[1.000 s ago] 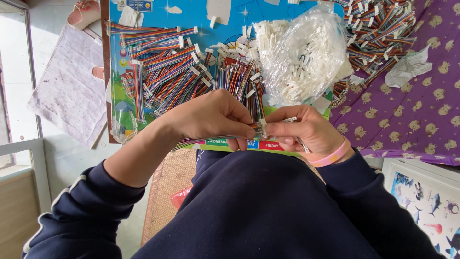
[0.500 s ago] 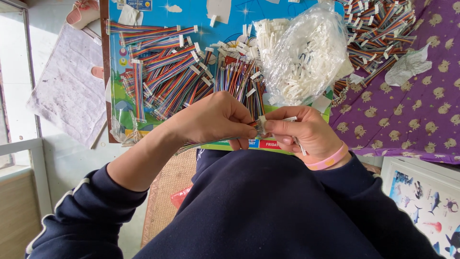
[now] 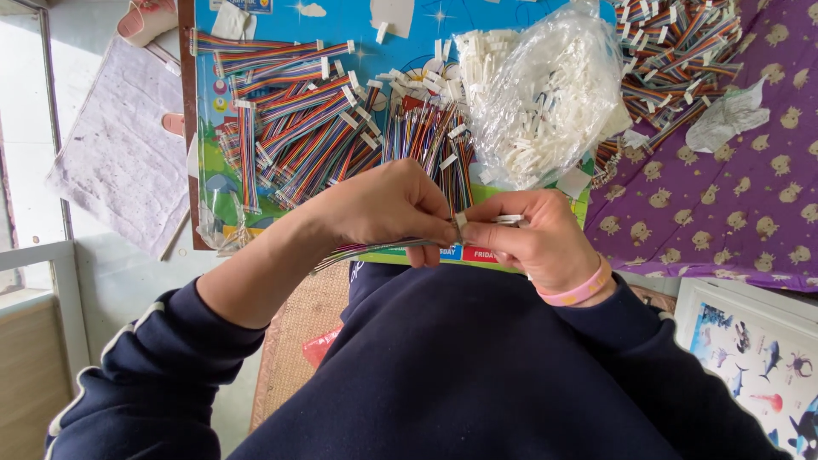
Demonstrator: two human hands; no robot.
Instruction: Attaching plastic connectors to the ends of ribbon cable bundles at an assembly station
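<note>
While the left hand (image 3: 388,204) pinched a ribbon cable (image 3: 375,250) mid-frame, the right hand (image 3: 532,238) gripped its white connector (image 3: 461,220) — fingers closed tight, both touching.

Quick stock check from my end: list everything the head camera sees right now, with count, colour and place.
Ribbon cables: many, rainbow-striped with white plugs, heaped on the board's left and middle.
More ribbon cables: a heap, same colours, upper right on the cloth.
Bag of plugs: one, clear plastic with white plugs, board's right side.
Board: one, blue picture print, under the heaps.
Cloth: one, purple with pale figures, right.
Towel: one, grey-white, on the floor at left.
Picture panel: one, sea creatures, lower right.
Wristband: one, pink, right wrist.
Left hand: pinches a ribbon cable.
Right hand: holds a white plug at the cable's end.
</note>
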